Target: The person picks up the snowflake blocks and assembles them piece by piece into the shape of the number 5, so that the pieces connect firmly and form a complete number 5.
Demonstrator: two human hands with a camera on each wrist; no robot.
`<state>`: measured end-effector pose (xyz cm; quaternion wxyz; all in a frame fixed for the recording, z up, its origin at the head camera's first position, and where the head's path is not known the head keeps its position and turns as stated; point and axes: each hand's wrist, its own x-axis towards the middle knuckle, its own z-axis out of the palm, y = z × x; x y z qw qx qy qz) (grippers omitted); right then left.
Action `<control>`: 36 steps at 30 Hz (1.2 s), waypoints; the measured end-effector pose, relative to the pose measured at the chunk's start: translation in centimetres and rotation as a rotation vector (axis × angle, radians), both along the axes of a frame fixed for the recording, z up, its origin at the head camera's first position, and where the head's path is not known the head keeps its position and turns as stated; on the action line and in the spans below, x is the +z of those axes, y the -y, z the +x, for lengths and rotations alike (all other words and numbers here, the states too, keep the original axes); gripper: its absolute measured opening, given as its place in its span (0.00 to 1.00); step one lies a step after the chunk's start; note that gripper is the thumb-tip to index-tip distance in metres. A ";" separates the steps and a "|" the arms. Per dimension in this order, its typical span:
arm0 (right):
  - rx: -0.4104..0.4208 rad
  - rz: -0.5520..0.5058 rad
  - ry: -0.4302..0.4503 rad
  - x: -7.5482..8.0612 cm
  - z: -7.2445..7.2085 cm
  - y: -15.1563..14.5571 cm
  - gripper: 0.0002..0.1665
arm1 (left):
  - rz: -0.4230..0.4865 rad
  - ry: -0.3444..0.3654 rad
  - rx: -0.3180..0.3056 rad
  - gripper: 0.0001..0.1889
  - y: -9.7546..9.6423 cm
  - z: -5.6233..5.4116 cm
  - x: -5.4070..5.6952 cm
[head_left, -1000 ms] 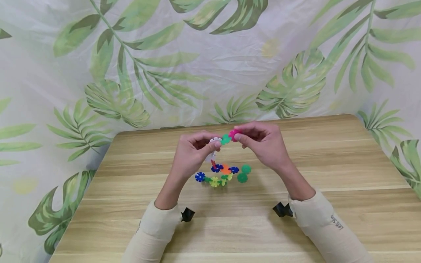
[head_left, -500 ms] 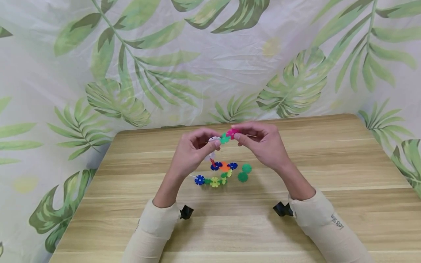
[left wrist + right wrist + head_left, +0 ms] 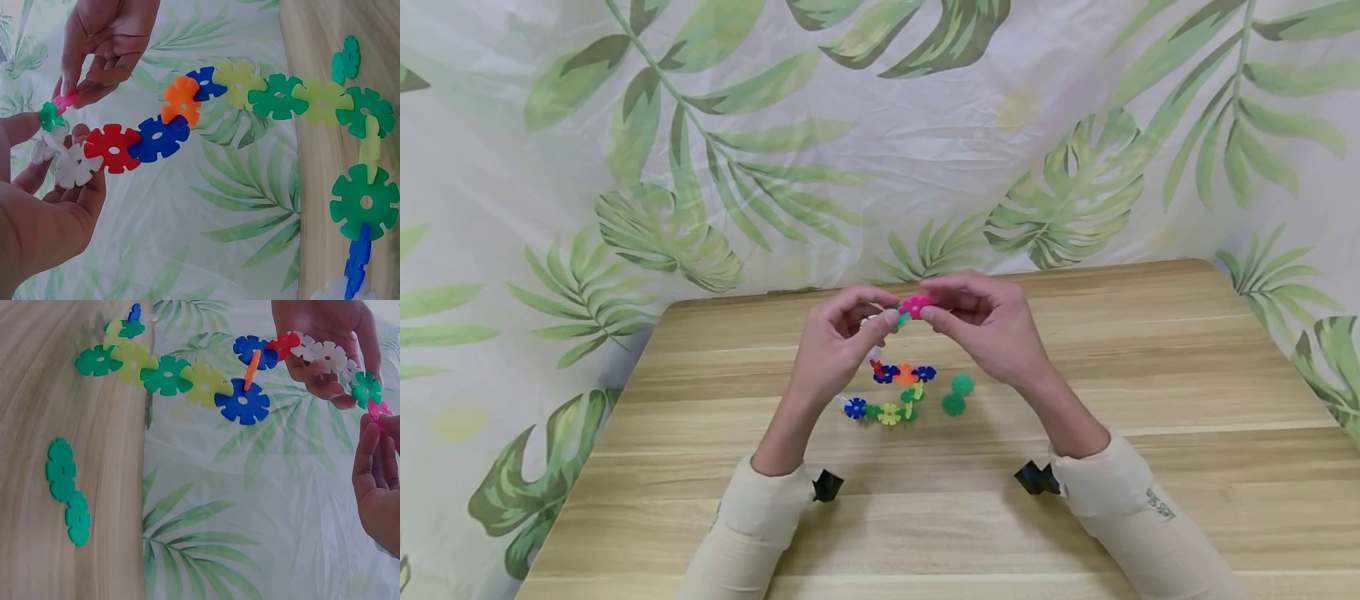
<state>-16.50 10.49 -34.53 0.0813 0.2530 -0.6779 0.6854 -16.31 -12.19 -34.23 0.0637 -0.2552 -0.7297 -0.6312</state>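
A chain of notched snowflake discs runs from my left hand (image 3: 838,333) down to the table. My left thumb and fingers pinch it near the green disc (image 3: 51,117) and the white discs (image 3: 78,165). My right hand (image 3: 988,325) pinches a pink disc (image 3: 916,306) by its edge, and the pink disc meets the green one. Whether their slots are fully joined is hard to tell. Below hang a red disc (image 3: 113,149), blue discs (image 3: 242,401) and an orange disc (image 3: 181,101), then yellow and green ones.
Two loose green discs (image 3: 953,404) lie to the right of the chain on the wooden table (image 3: 1150,358). The chain's lower end, with a blue disc (image 3: 855,408), is near my left wrist. A leaf-patterned cloth (image 3: 925,150) hangs behind the table.
Both hands have shifted slightly left with the pink disc, which now shows more of its face. The upper part of the hanging chain has swung left. The loose green discs stay put.
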 end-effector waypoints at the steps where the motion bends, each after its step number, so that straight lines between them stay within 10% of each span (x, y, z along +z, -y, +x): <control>1: 0.002 -0.001 -0.001 0.0 0.0 0.1 0.17 | 0.006 -0.003 0.002 0.08 0.0 0.0 0.0; 19: -0.008 0.063 0.018 0.2 0.2 0.7 0.17 | 0.036 -0.055 0.032 0.03 0.0 -0.1 -0.1; 36: 0.001 0.426 0.062 -2.0 -2.4 -2.1 0.17 | 0.026 -0.050 0.085 0.05 1.0 -0.4 0.2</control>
